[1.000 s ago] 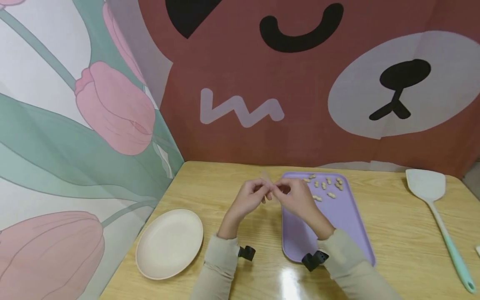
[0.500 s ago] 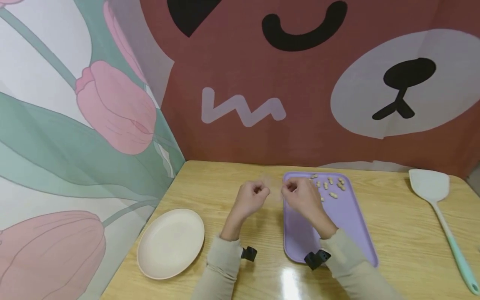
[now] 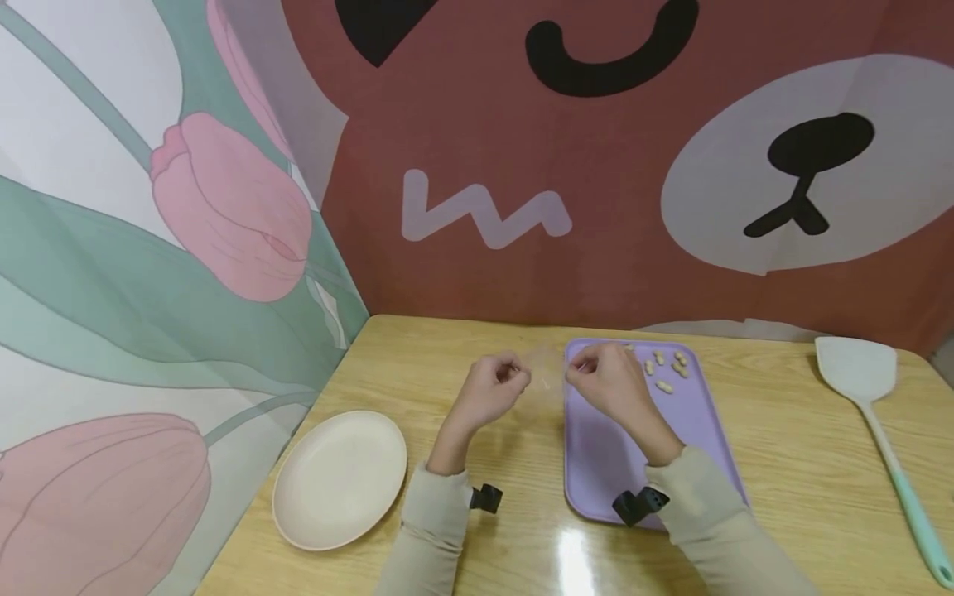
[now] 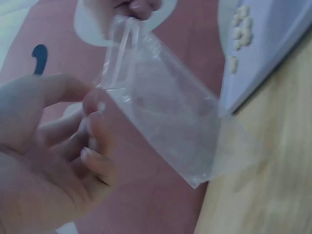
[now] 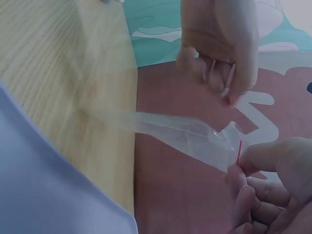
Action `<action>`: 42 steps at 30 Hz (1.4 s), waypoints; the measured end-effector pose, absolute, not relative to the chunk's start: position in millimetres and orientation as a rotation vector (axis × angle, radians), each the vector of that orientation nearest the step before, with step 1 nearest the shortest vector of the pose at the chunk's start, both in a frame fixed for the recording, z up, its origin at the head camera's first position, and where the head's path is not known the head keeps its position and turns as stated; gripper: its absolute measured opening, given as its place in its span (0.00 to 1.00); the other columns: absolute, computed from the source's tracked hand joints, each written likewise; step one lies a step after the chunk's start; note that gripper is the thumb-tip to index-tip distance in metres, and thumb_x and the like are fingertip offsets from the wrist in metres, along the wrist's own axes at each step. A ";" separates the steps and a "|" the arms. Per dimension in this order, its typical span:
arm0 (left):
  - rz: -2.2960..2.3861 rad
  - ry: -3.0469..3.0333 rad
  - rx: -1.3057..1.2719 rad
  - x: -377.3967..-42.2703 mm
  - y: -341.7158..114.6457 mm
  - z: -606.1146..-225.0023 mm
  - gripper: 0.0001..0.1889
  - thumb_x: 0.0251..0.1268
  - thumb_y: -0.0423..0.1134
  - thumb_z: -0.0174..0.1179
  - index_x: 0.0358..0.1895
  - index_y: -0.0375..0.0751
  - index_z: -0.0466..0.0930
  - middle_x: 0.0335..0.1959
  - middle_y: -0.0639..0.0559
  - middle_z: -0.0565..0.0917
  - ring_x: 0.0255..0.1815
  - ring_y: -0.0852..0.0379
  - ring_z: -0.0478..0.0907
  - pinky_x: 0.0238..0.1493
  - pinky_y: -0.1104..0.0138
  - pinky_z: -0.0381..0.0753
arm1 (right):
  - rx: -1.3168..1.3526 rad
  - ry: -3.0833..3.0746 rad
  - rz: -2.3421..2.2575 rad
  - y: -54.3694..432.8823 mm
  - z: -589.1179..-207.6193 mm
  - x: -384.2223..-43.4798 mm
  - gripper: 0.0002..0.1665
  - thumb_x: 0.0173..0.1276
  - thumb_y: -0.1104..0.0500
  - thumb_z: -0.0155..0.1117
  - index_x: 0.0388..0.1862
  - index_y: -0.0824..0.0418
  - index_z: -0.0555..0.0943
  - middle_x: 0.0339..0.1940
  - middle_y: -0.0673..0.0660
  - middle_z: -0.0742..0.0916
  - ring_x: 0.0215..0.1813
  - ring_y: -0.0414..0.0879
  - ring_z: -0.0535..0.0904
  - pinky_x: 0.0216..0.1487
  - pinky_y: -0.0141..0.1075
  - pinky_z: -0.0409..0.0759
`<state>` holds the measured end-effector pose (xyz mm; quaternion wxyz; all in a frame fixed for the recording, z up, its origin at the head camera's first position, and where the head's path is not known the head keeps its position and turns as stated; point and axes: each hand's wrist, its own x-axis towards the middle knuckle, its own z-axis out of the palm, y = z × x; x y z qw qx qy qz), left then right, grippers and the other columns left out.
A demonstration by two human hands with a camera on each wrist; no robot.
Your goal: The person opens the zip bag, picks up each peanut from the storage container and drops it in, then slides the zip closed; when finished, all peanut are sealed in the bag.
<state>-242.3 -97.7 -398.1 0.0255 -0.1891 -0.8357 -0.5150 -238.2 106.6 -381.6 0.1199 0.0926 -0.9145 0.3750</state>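
Where the hands work: raised above the bench (image 3: 514, 563), a little apart, fingertips facing each other, with a clear plastic bag (image 4: 170, 102) between them.
Right hand (image 3: 607, 385): grasping the bag at its mouth, thumb and fingers pinching the plastic beside a thin red strip (image 5: 239, 152).
Left hand (image 3: 486, 391): fingers curled, thumb and fingertips drawn together just beside the bag's other upper corner. Its own wrist view shows the plastic right at the fingertips, the opposite wrist view shows a gap, so whether it grips the bag cannot be told.
Bag: thin, shiny and creased, its body hanging down from the fingers.
Tray (image 3: 596, 451): lilac, rectangular with rounded corners, lying below the right hand and reaching from there towards the person.
Peanuts (image 3: 663, 386): several, pale and in their shells, scattered on the tray's far end, near the right hand and mostly to its right.
Plate (image 3: 339, 480): cream and rounded, on the bench to the left of the left hand and closer to the person.
Spatula (image 3: 857, 372): well to the right of both hands, its broad white blade farthest away, its mint-green handle end towards the person.
Sleeves (image 3: 436, 513): beige, with a small black device (image 3: 487, 498) at each wrist.
Backdrop (image 3: 462, 277): beyond the hands, a reddish-brown cartoon animal face; to their left, pink tulips.
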 end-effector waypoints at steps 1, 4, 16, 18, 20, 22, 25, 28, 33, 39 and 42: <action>-1.571 -2.565 -0.591 -243.1 -95.6 -400.0 0.09 0.64 0.35 0.62 0.47 0.40 0.83 0.33 0.50 0.81 0.31 0.54 0.77 0.31 0.64 0.77 | 0.269 -2.671 1.089 107.0 -381.0 -238.2 0.07 0.56 0.64 0.64 0.27 0.60 0.89 0.23 0.51 0.86 0.26 0.44 0.79 0.29 0.39 0.75; -1.450 -2.579 -0.627 -245.6 -86.7 -407.0 0.38 0.52 0.38 0.75 0.68 0.39 0.70 0.57 0.45 0.77 0.56 0.46 0.75 0.52 0.54 0.78 | 0.266 -2.663 1.065 108.0 -379.0 -238.2 0.07 0.56 0.63 0.63 0.27 0.60 0.89 0.22 0.51 0.86 0.26 0.45 0.80 0.29 0.40 0.75; -1.414 -2.534 -0.679 -252.8 -75.2 -430.2 0.44 0.43 0.38 0.81 0.69 0.40 0.71 0.64 0.48 0.77 0.66 0.50 0.71 0.66 0.51 0.68 | 0.293 -2.697 1.053 107.0 -373.2 -235.7 0.07 0.56 0.62 0.64 0.26 0.61 0.88 0.22 0.51 0.86 0.26 0.44 0.79 0.28 0.39 0.75; -1.468 -2.490 -0.687 -254.4 -77.2 -432.2 0.41 0.44 0.37 0.80 0.66 0.40 0.73 0.62 0.49 0.79 0.64 0.51 0.73 0.63 0.50 0.70 | 0.286 -2.702 1.062 107.6 -373.0 -235.9 0.07 0.57 0.62 0.64 0.27 0.61 0.88 0.23 0.51 0.86 0.26 0.44 0.79 0.28 0.39 0.75; -1.499 -2.458 -0.705 -255.9 -78.4 -433.9 0.37 0.46 0.37 0.79 0.64 0.40 0.74 0.59 0.51 0.81 0.62 0.53 0.75 0.60 0.51 0.73 | 0.281 -2.703 1.077 108.3 -373.2 -236.1 0.07 0.57 0.62 0.64 0.27 0.61 0.88 0.24 0.52 0.87 0.27 0.45 0.80 0.29 0.40 0.75; -1.518 -2.441 -0.714 -256.9 -78.9 -435.1 0.34 0.48 0.37 0.79 0.62 0.40 0.76 0.57 0.51 0.82 0.60 0.54 0.76 0.57 0.53 0.75 | 0.281 -2.699 1.090 109.3 -374.4 -236.4 0.07 0.58 0.62 0.64 0.28 0.61 0.89 0.25 0.52 0.87 0.28 0.45 0.80 0.29 0.40 0.76; -1.538 -2.434 -0.724 -257.6 -78.8 -435.8 0.32 0.49 0.38 0.78 0.60 0.42 0.76 0.54 0.50 0.84 0.58 0.53 0.78 0.54 0.57 0.76 | 0.270 -2.690 1.101 110.7 -377.2 -237.1 0.08 0.58 0.62 0.64 0.29 0.62 0.89 0.25 0.53 0.87 0.29 0.46 0.81 0.30 0.41 0.77; -1.565 -2.434 -0.740 -258.3 -78.0 -435.7 0.33 0.49 0.36 0.78 0.62 0.39 0.76 0.53 0.47 0.85 0.58 0.49 0.79 0.53 0.55 0.77 | 0.257 -2.682 1.093 111.8 -380.1 -237.7 0.07 0.58 0.62 0.64 0.29 0.62 0.89 0.25 0.53 0.87 0.29 0.46 0.82 0.31 0.41 0.77; -1.579 -2.445 -0.760 -258.7 -77.2 -435.3 0.35 0.50 0.34 0.77 0.64 0.36 0.75 0.54 0.43 0.84 0.58 0.45 0.79 0.52 0.52 0.78 | 0.257 -2.681 1.078 111.8 -381.7 -237.4 0.07 0.58 0.62 0.65 0.28 0.62 0.89 0.24 0.52 0.87 0.28 0.46 0.81 0.31 0.41 0.77; -1.598 -2.453 -0.745 -258.5 -77.8 -436.0 0.34 0.50 0.35 0.77 0.63 0.38 0.76 0.54 0.47 0.84 0.58 0.46 0.79 0.52 0.51 0.78 | 0.273 -2.694 1.069 111.8 -381.4 -237.1 0.07 0.58 0.61 0.65 0.28 0.62 0.89 0.24 0.52 0.87 0.28 0.45 0.81 0.30 0.41 0.77; -1.586 -2.454 -0.740 -259.1 -77.8 -436.2 0.34 0.50 0.36 0.78 0.64 0.38 0.76 0.54 0.48 0.85 0.57 0.49 0.79 0.52 0.52 0.78 | 0.275 -2.682 1.083 114.0 -380.6 -237.1 0.09 0.61 0.59 0.65 0.31 0.62 0.89 0.26 0.52 0.87 0.30 0.46 0.82 0.32 0.42 0.77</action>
